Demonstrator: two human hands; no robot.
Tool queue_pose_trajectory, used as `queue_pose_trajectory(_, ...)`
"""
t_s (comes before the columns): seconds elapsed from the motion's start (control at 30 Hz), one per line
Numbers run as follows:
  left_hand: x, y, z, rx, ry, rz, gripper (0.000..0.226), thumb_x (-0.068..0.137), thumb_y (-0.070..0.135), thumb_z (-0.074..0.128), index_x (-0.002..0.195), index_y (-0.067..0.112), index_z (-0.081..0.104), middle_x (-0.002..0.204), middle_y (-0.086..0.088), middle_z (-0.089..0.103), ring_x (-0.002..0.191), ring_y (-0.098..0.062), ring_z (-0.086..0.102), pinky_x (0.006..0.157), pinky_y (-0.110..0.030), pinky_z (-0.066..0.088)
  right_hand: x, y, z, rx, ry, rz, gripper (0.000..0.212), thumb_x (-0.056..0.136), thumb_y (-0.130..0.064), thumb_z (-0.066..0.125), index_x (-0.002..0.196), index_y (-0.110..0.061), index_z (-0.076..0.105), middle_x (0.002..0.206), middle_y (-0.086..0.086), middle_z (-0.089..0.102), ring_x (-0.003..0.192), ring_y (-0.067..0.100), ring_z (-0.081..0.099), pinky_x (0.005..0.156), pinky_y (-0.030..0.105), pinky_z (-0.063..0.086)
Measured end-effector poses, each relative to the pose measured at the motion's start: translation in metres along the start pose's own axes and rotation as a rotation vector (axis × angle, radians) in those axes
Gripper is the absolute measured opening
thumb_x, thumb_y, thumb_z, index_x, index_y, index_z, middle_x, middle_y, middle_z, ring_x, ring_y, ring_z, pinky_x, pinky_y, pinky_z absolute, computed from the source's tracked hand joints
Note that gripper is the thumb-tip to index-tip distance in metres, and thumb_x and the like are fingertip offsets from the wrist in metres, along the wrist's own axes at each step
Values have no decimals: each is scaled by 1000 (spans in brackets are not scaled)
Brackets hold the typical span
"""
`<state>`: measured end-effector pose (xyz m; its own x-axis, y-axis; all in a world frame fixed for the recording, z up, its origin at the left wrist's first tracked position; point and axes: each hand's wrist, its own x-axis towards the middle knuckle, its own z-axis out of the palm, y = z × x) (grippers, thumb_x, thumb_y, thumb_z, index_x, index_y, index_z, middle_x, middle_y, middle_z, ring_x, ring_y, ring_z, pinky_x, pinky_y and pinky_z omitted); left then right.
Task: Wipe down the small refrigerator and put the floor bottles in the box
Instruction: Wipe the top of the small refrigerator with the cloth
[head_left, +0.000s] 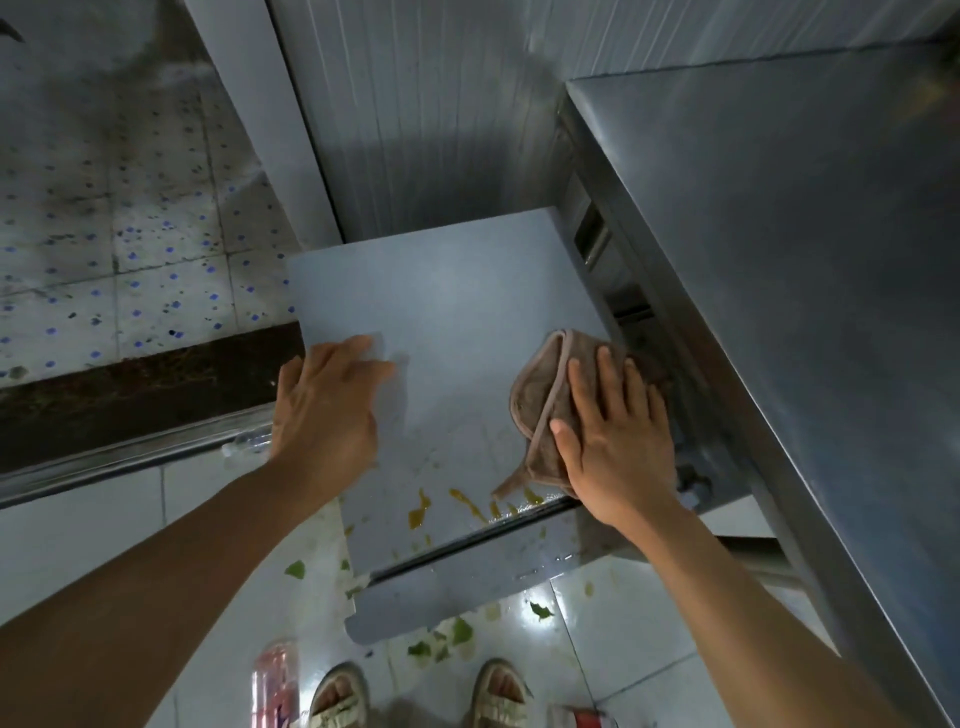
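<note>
I look down on the grey top of the small refrigerator. Yellow-orange smears streak its near edge. My right hand presses flat on a folded brown cloth at the right side of the top. My left hand rests on the left edge of the top, fingers spread. A pink-labelled bottle lies on the floor by my left foot. A clear bottle lies on the floor behind my left wrist, partly hidden. A red and white object shows at the bottom edge.
A steel counter stands right beside the refrigerator on the right. Behind it is a ribbed wall panel. Green leaf scraps litter the glossy white floor tiles near my sandalled feet. A dark doorway sill runs along the left.
</note>
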<state>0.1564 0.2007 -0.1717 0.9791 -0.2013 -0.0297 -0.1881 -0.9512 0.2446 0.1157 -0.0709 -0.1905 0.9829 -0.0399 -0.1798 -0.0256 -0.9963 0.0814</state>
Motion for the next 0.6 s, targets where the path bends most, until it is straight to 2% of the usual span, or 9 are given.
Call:
queue_pose_trajectory(0.1, -20, -15, -4, -50, -12, -15, 58, 71, -4, 62, 125, 16, 59, 141, -7, 47, 124, -33, 43, 101, -45, 31, -2, -28, -6, 67, -1, 34, 67, 91, -54, 8, 152, -26, 2, 160, 13, 4, 144, 39, 5, 116, 55, 6)
queue_pose_trajectory(0.2, -29, -27, -6, -146, -47, 21, 59, 74, -7, 58, 129, 13, 56, 142, -7, 47, 128, -32, 44, 105, -45, 34, -13, -94, -6, 176, 34, -98, 63, 93, -54, 15, 151, -31, 4, 160, 9, 1, 145, 39, -2, 113, 58, -5)
queue_pose_trajectory(0.27, -28, -29, -10, -272, -69, -58, 56, 80, -3, 56, 133, 14, 51, 141, -8, 48, 129, -29, 45, 107, -44, 37, -27, -137, -4, 214, 42, -180, 60, 95, -53, 20, 150, -32, 7, 160, 7, 1, 145, 39, -4, 112, 60, -8)
queue_pose_trajectory(0.37, -28, -30, -15, -356, -140, -171, 51, 87, 17, 54, 136, 24, 43, 139, -4, 50, 127, -25, 48, 104, -38, 41, -49, -161, 0, 217, 31, -307, 60, 94, -52, 27, 150, -31, 18, 160, 5, 10, 146, 36, 3, 115, 59, 1)
queue_pose_trajectory(0.43, -31, -32, -19, -361, -164, -169, 52, 88, 15, 52, 137, 26, 40, 139, -3, 50, 124, -26, 50, 101, -37, 43, -55, -145, 2, 199, 46, -386, 61, 92, -55, 29, 148, -31, 26, 158, 1, 19, 145, 33, 13, 115, 57, 13)
queue_pose_trajectory(0.5, -35, -35, -21, -338, -165, -152, 56, 87, 7, 51, 138, 26, 38, 138, -4, 51, 122, -27, 52, 99, -38, 44, -49, -115, 3, 175, 47, -325, 64, 91, -61, 24, 148, -33, 24, 158, -2, 18, 146, 29, 13, 116, 54, 15)
queue_pose_trajectory(0.6, -41, -39, -22, -337, -149, -144, 58, 87, 4, 51, 140, 26, 36, 138, -4, 51, 123, -27, 51, 101, -42, 43, -23, -75, 2, 145, 34, -39, 69, 89, -65, 12, 151, -34, 10, 160, 1, 8, 146, 29, 6, 116, 53, 8)
